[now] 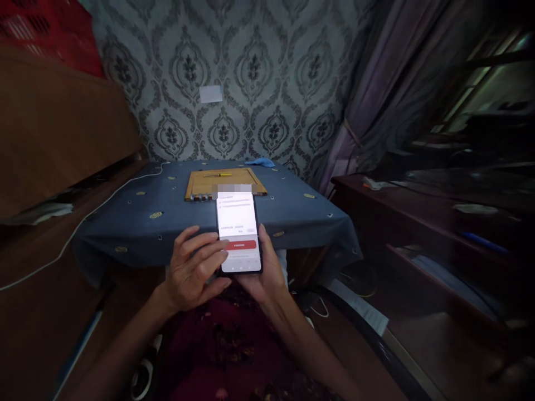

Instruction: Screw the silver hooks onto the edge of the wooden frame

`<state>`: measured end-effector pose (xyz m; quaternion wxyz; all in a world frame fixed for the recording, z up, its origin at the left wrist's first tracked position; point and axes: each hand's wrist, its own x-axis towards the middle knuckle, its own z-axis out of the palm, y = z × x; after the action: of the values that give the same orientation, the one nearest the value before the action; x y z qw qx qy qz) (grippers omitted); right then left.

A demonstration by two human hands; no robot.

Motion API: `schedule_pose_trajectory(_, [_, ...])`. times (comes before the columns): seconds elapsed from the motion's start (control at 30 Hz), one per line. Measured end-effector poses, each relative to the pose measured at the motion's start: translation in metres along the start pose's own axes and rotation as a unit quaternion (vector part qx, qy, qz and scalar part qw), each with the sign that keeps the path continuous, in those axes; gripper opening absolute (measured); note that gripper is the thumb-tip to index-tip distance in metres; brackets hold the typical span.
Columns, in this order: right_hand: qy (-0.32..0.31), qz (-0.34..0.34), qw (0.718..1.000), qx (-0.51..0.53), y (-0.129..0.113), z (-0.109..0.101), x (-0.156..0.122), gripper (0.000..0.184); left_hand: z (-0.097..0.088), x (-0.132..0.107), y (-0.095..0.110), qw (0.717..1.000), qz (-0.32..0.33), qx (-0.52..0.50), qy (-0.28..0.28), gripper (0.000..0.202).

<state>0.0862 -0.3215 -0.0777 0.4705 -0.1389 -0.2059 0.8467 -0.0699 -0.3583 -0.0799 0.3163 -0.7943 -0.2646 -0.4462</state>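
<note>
A smartphone (238,234) with a bright white screen and a red button bar is held upright in front of me. My right hand (267,273) cups it from below and behind, thumb along its right edge. My left hand (194,270) rests against its left side, fingers curled, with the thumb touching the lower screen. Behind the phone stands a table under a blue cloth (167,217). On it lies a wooden board (200,184) with a yellow-handled screwdriver (218,175) on top.
A blue rag (259,162) lies at the table's far edge. A white cable (75,228) runs off its left side. Brown wooden furniture (54,128) stands to the left, a dark wooden desk (418,217) to the right, with patterned wallpaper behind.
</note>
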Motion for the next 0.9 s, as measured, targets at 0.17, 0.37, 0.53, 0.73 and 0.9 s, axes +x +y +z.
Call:
schedule_pose_trajectory(0.17, [-0.002,-0.004,1.000,-0.021,0.0013,-0.0047,0.0011,0.047,-0.0012,-0.0030,-0.0050,1.000,-0.024,-0.003,-0.003,0.025])
schedule_pose_trajectory(0.37, [0.011,-0.007,1.000,-0.015,0.0019,-0.0066,0.0022,0.047,0.0001,-0.0033,-0.0055,1.000,-0.026,-0.003,0.000,0.025])
schedule_pose_trajectory(0.53, [0.011,-0.004,1.000,-0.010,0.0022,-0.0035,0.0010,0.048,0.0020,-0.0027,-0.0049,1.000,-0.005,-0.011,0.000,0.023])
schedule_pose_trajectory(0.73, [0.005,0.003,1.000,-0.006,0.0014,-0.0037,0.0003,0.050,0.0026,-0.0028,-0.0054,1.000,-0.010,-0.006,0.000,0.023])
schedule_pose_trajectory(0.9, [0.003,0.010,1.000,-0.010,0.0017,-0.0057,-0.0001,0.055,0.0023,-0.0043,-0.0070,0.999,-0.037,0.014,0.002,0.025])
